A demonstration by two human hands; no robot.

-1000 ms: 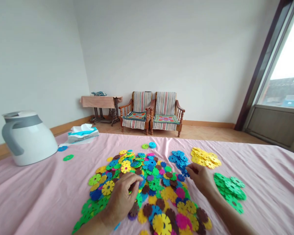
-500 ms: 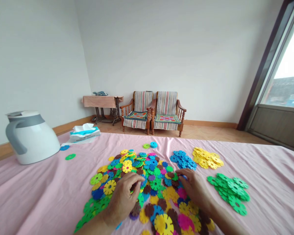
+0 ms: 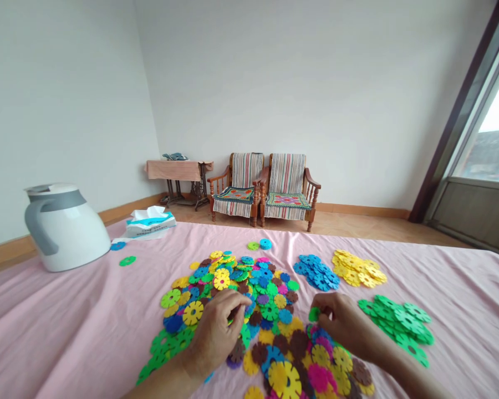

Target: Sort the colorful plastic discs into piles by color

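A mixed heap of flower-shaped plastic discs [image 3: 270, 288] in several colours covers the middle of the pink cloth. Over its left part is my left hand [image 3: 221, 327], fingers curled and thumb close to the forefinger; whether anything is between them I cannot make out. My right hand [image 3: 336, 318], at the heap's right edge, pinches a green disc [image 3: 314, 314] between thumb and fingers. Beyond it lie a pile of blue discs [image 3: 317, 272] and a pile of yellow discs [image 3: 360, 269]. A pile of green discs [image 3: 397, 321] lies to its right.
A white and grey jug [image 3: 69, 227] and a tissue pack [image 3: 149, 221] stand at the left of the cloth [image 3: 87, 327]. Loose discs lie near them, including a green one [image 3: 127, 261]. Two wooden armchairs [image 3: 288, 191] and a small table [image 3: 174, 169] are by the far wall.
My right hand has lifted a green disc from the heap and drawn slightly right, its fingers closing. My left hand has stayed over the heap. The view has shifted a little left.
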